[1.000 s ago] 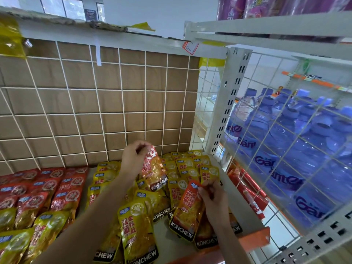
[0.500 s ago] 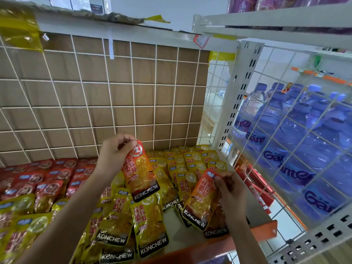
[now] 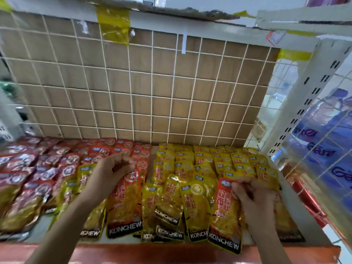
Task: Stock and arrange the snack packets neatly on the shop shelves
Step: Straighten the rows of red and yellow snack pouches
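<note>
On shelf [image 3: 133,252], glossy, perhaps foil packets [image 3: 167,206]

The left hand [image 3: 114,168] covers the top edge of the left orange packet [image 3: 124,204] it grips, the right hand [image 3: 255,197] hides the right side of the right orange packet [image 3: 225,214], and both forearms run off the bottom edge. The red packets [image 3: 28,168] at far left are smeared by blur, their print unreadable. The water bottles [image 3: 323,149] behind the wire mesh are blurred and cut by the right edge, and the price tag [image 3: 274,36] overhead is illegible.
</note>
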Tool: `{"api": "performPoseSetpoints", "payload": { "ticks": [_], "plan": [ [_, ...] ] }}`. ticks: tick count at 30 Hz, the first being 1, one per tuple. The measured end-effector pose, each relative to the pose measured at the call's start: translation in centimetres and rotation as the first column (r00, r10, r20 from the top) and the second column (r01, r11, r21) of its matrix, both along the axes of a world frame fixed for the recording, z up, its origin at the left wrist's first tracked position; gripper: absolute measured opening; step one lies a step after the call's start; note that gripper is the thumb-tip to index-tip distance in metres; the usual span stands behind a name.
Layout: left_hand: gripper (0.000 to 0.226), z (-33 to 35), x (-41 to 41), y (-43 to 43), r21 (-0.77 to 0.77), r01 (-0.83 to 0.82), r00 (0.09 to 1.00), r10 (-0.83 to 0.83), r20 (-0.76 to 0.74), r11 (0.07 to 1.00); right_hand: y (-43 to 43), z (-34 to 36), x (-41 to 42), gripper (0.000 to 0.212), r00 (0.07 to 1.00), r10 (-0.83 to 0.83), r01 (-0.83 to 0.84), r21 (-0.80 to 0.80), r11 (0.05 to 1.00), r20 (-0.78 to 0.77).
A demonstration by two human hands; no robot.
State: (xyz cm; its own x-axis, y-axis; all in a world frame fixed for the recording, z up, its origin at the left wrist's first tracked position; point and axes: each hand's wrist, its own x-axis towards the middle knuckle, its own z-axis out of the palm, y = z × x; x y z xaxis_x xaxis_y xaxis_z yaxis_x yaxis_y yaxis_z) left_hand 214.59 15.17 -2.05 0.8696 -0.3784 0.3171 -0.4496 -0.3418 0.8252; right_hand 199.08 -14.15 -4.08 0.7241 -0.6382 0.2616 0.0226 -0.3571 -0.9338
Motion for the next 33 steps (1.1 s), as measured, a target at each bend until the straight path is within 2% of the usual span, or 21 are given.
{"api": "performPoseSetpoints", "payload": {
  "ticks": [3,10,14,20,24,28,30,33],
  "plan": [
    [0.030,-0.6,0.3,4.0,0.031,-0.073,0.997,0.073,-0.003,0.997,2.7,0.5,1.3,0.017,0.999,0.048,-0.047,0.007,0.999,-0.026],
    [0.024,-1.3,1.0,12.3,0.017,-0.274,0.957,0.274,-0.094,0.962,9.0,1.0,5.4,0.016,0.983,0.178,-0.176,0.067,0.982,-0.035],
    [0.029,-1.4,2.9,16.3,0.069,-0.315,0.943,0.320,-0.086,0.947,12.2,0.4,7.6,0.018,0.977,0.205,-0.200,0.070,0.977,-0.064],
    [0.037,-1.8,5.9,18.7,0.248,-0.253,0.963,0.269,-0.029,0.935,16.6,0.7,9.8,0.018,0.970,0.236,-0.234,0.034,0.972,-0.054],
    [0.021,-2.1,7.9,20.1,0.430,-0.199,0.978,0.206,0.031,0.881,20.2,0.4,11.5,0.012,0.961,0.270,-0.264,0.088,0.960,-0.055],
    [0.016,-3.1,9.0,20.9,0.501,-0.173,0.984,0.124,0.130,0.848,23.9,-0.2,13.4,0.014,0.941,0.315,-0.311,0.050,0.949,-0.122],
    [0.028,-3.7,9.2,21.1,0.507,-0.141,0.988,0.088,0.127,0.850,25.9,-0.4,14.2,0.016,0.921,0.346,-0.347,0.031,0.937,-0.177],
    [0.069,-4.4,9.3,21.5,0.500,-0.085,0.991,0.021,0.131,0.862,29.0,-0.7,15.3,0.015,0.869,0.434,-0.433,0.057,0.899,-0.238]
  ]
}}
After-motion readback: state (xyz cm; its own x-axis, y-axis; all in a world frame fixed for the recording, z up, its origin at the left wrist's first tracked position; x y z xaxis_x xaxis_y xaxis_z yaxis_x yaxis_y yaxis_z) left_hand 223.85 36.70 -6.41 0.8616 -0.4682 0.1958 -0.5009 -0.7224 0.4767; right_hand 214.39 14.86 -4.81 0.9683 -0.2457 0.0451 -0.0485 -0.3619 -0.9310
